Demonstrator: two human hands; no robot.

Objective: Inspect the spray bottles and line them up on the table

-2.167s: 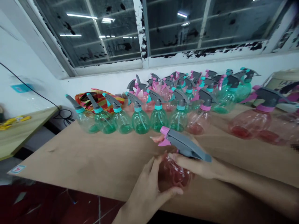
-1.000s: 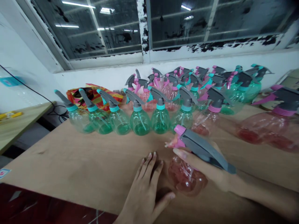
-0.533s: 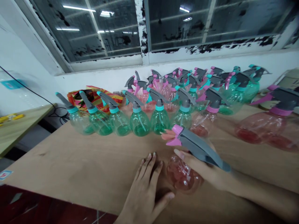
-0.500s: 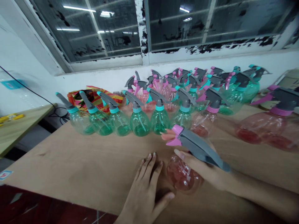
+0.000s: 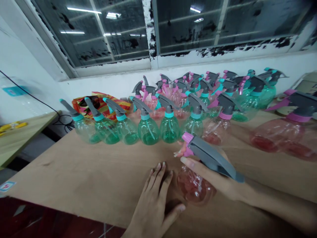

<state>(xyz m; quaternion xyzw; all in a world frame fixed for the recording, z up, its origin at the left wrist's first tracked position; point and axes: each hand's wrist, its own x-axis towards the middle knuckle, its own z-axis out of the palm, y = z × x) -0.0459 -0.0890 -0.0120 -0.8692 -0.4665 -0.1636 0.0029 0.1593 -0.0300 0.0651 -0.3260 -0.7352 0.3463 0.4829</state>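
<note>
A clear pink spray bottle with a grey head and pink nozzle and trigger stands on the brown tabletop. My right hand is closed around its neck, thumb along the near side and fingertips on the pink trigger. The grey head covers part of that hand. Just left of the bottle, my left hand lies flat on the table with fingers stretched out, holding nothing. Beyond both hands runs a row of green spray bottles with teal collars.
Several pink and green spray bottles crowd the back by the wall. Larger pink bottles stand at the right. A red and yellow bag lies behind the row. At far left is a lower table with yellow pieces and a black cable.
My right fingers have pulled the pink trigger back toward the bottle's neck. The bottle and my left hand have stayed in place.
</note>
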